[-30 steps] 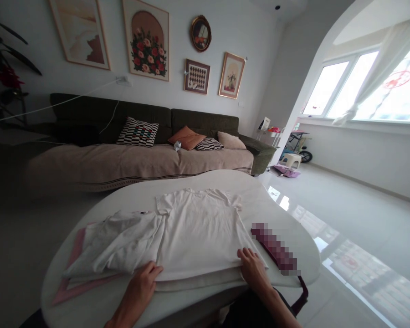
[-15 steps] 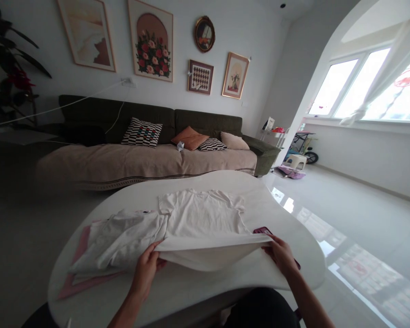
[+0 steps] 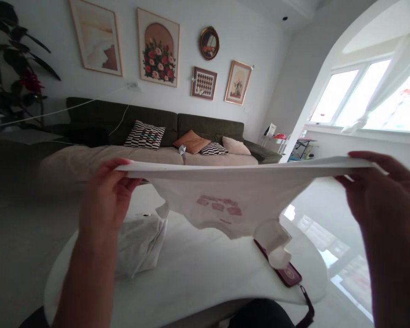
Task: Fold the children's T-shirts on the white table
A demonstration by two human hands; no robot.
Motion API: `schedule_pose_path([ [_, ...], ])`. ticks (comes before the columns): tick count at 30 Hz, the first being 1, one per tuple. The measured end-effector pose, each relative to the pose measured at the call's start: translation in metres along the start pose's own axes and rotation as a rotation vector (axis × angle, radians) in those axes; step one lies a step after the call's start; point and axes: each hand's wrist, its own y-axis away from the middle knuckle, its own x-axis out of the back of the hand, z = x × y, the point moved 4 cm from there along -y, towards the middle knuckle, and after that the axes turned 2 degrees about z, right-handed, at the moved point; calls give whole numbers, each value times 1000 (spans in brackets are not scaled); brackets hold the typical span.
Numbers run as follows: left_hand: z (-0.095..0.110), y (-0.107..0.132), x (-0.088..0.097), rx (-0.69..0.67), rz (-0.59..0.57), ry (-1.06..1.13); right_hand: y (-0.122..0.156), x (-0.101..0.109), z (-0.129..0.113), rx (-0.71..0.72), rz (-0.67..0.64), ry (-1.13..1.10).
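A white T-shirt [image 3: 232, 196] is stretched in the air above the table, its hem pulled taut between my two hands. Its reddish print shows, and the neck and sleeves hang downward. My left hand [image 3: 111, 191] pinches the hem's left end; my right hand [image 3: 382, 187] pinches the right end. Below the left side lies a pile of folded white clothing [image 3: 141, 243], partly hidden by my left forearm. A dark red phone [image 3: 289, 274] with a wrist strap rests on the table under the shirt's hanging sleeve.
The white rounded table [image 3: 198, 282] stands before my knees. Behind it is a dark green sofa [image 3: 212, 120] with a beige cover and several cushions. Glossy floor extends to the right, toward a window. A leafy plant [image 3: 17, 59] stands at the far left.
The shirt was lying flat on the table with its hem slightly raised. Both hands have lifted it by the hem and spread farther apart, uncovering the tabletop and more of the phone.
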Motion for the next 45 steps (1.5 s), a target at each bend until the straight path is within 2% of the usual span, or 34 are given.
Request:
schedule_pose_path([
  [2,10,-8,-4,-6,-17,30,-10,-1,-15,64,-13,18],
  [3,5,-12,-6,37,-8,37,-14,-2,-8,9,-5,35],
  [5,-19,-19,-9,175,13,3,-20,-6,30,-237,27,83],
  [6,-38,-22,-11,258,26,-18,-20,-9,57,-402,41,111],
  [7,-57,-26,-14,338,36,-46,-19,-15,83,-509,27,132],
  [9,-92,-35,-24,401,29,-77,-19,-30,127,-601,16,140],
  [11,-113,-49,-37,377,15,-73,-25,-44,150,-579,37,113],
  [14,-114,-74,-56,294,12,-36,-44,-56,147,-460,79,14],
  [16,-99,-83,-64,216,-14,12,-55,-54,131,-353,94,-75],
  [18,-83,-78,-67,137,-68,65,-53,-42,118,-281,110,-144],
  [21,-79,-40,-52,141,-86,63,-18,-10,126,-304,144,-192],
  [23,-97,0,-28,234,-26,-34,25,17,151,-393,158,-140],
  [24,-110,22,-13,269,4,-128,50,31,167,-468,157,-31],
  [25,-125,45,4,304,27,-276,76,44,184,-531,106,137],
  [27,-156,88,36,368,-34,-672,124,66,216,-610,-118,531],
  [28,-170,108,51,366,-87,-876,145,76,228,-635,-161,622],
  [31,-200,157,87,387,-127,-1003,193,100,251,-678,-262,821],
  [35,-214,192,112,388,-198,-1032,223,119,262,-694,-373,1007],
  [38,-215,199,117,353,-361,-1076,230,130,265,-679,-437,1079],
  [40,-215,203,119,356,-465,-1104,233,131,260,-650,-465,1111],
  [42,-215,207,123,375,-509,-1095,238,114,247,-538,-493,1183],
  [43,-215,210,125,385,-508,-1081,243,96,237,-454,-512,1215],
  [45,-214,215,128,393,-487,-1050,262,42,214,-265,-599,1215],
])
